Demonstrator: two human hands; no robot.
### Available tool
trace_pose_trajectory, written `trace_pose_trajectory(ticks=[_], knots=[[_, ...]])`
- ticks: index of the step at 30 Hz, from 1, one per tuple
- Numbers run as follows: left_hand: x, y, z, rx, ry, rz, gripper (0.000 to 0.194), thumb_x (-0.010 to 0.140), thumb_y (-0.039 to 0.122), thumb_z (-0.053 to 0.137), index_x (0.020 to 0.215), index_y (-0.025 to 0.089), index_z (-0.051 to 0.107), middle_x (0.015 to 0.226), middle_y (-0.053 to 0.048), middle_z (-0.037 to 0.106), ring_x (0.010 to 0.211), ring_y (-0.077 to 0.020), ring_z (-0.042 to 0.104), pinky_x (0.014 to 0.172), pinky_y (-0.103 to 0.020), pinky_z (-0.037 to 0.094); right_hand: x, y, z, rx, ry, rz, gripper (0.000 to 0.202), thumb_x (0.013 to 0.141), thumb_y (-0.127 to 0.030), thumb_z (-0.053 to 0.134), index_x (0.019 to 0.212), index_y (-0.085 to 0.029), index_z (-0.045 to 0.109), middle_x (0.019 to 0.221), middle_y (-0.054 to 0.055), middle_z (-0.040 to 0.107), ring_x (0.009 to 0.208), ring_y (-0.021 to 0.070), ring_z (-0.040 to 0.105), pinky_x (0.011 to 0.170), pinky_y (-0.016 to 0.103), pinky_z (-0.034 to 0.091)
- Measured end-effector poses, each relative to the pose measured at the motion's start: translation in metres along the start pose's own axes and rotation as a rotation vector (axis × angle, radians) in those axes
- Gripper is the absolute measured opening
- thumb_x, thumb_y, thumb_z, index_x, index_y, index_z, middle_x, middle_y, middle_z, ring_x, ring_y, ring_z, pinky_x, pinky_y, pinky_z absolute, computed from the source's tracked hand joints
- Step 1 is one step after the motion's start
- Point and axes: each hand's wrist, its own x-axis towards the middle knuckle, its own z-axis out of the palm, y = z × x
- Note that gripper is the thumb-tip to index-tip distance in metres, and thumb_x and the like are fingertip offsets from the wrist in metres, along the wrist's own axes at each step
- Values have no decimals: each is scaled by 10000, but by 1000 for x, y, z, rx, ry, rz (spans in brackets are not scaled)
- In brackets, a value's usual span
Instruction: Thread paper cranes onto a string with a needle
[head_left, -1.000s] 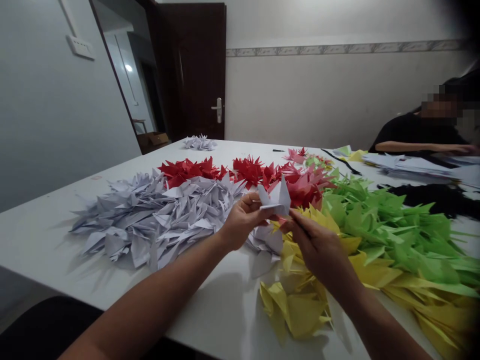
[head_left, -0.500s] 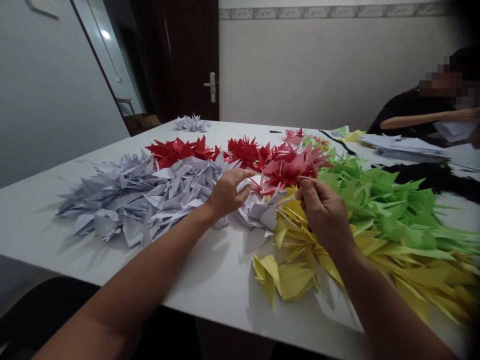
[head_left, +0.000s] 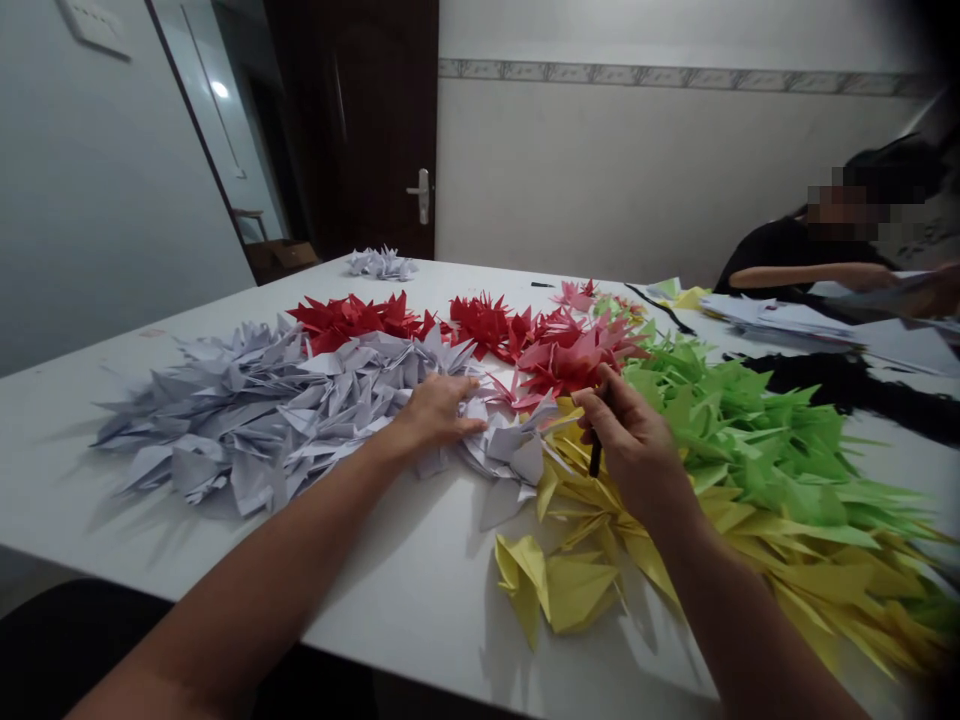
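My left hand [head_left: 437, 410] rests at the right end of a pile of white folded paper cranes [head_left: 330, 385], its thumb and fingers apart. Whether it presses on the paper there is hard to see. Closed in a pinch, my right hand [head_left: 630, 425] grips a slim black stick-like thing [head_left: 595, 458], whose lower end pokes out beneath the fingers. Its upper part is hidden. Between the hands lie a few white cranes [head_left: 514, 450]. Yellow cranes [head_left: 577, 585] spread under and around my right wrist, and pink ones [head_left: 574, 350] sit just beyond the hand.
Green cranes [head_left: 750, 430] heap up at right, red ones [head_left: 360, 318] behind the white pile. Black strands [head_left: 847, 385] and stacked paper [head_left: 780, 318] lie farther right on the white table [head_left: 390, 580]. Across it, a person [head_left: 780, 260] handles paper. More white cranes [head_left: 381, 264] sit at the far edge.
My left hand has drawn back slightly left and down, its fingers now spread over the white cranes. The black thing in my right hand shows more clearly. The view has tilted up slightly.
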Motion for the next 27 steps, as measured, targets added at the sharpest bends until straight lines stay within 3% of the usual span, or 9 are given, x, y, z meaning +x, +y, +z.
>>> trace_pose_trajectory(ticks=[2,5,8,12,18,22,27], knots=[[0,-1,-1,-2,-40,-7,441,662,233,705,1091,177,624,922,-66,691,860,-241,623,823,-362,453,0,-1,3,94,-9,70,595,790,-436,607,1320,-206,464,898,24,617,581,86,519,483,214,455],[0,0,-3,39,-76,-36,460,700,157,647,1157,171,588,963,-63,688,898,-221,621,816,-318,453,-2,-4,5,121,2,99,608,740,-440,658,1265,-182,491,886,41,650,610,106,550,512,226,459],[-1,3,-4,90,-107,-38,320,780,248,601,1084,150,624,992,-99,684,909,-238,622,798,-326,453,-3,-5,5,60,17,98,490,731,-448,671,1120,-166,576,875,52,650,669,130,580,565,250,475],[-3,5,-4,87,-153,0,404,781,374,625,1131,173,608,952,-89,690,852,-229,628,743,-311,456,-4,-2,3,-10,-44,62,385,780,-455,622,1037,-168,629,834,47,641,677,137,575,568,255,470],[-3,3,0,-6,-115,-41,512,678,142,673,1180,184,579,855,-26,676,765,-176,617,690,-261,453,-6,-3,5,-47,-84,43,467,782,-468,620,1146,-174,619,835,45,645,604,117,548,515,245,454],[0,3,-1,-138,60,-29,376,697,61,609,1059,160,640,775,-14,667,710,-145,606,698,-254,467,-8,-7,6,-107,-30,13,469,780,-481,613,1116,-155,627,827,59,662,652,146,589,573,277,491],[-2,9,-2,-185,416,250,98,758,120,611,811,168,678,818,-44,671,821,-169,617,829,-326,481,-9,-6,6,-173,-43,-97,370,806,-430,598,1055,-163,660,947,94,689,824,202,640,742,346,518]])
